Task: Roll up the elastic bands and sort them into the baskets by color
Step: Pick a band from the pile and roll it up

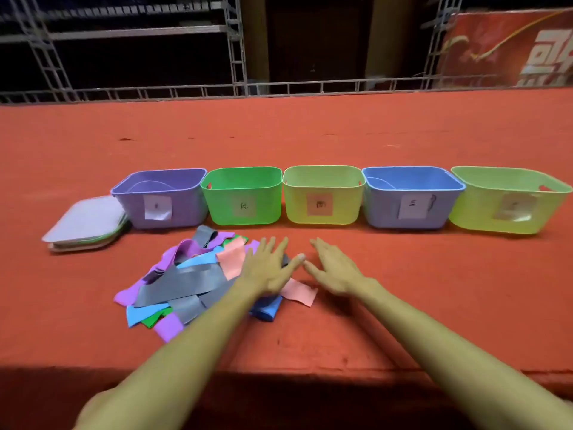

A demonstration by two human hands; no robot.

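A loose heap of flat elastic bands (186, 280) in grey, purple, blue, green and pink lies on the red surface, left of centre. My left hand (268, 268) is spread flat over the heap's right edge, fingers straight. My right hand (333, 268) hovers open over bare red surface just beside it, thumbs nearly touching. A pink band (299, 291) pokes out below my left hand. Behind stand several labelled baskets in a row: purple (183, 209), green (223, 203), yellow-green (294, 206), blue (381, 209) and another yellow-green (465, 215).
A stack of flat basket lids (86, 223) lies left of the purple basket. The red surface (310, 135) stretches far behind the baskets to a metal truss rail (279, 88). The front edge of the surface runs under my forearms.
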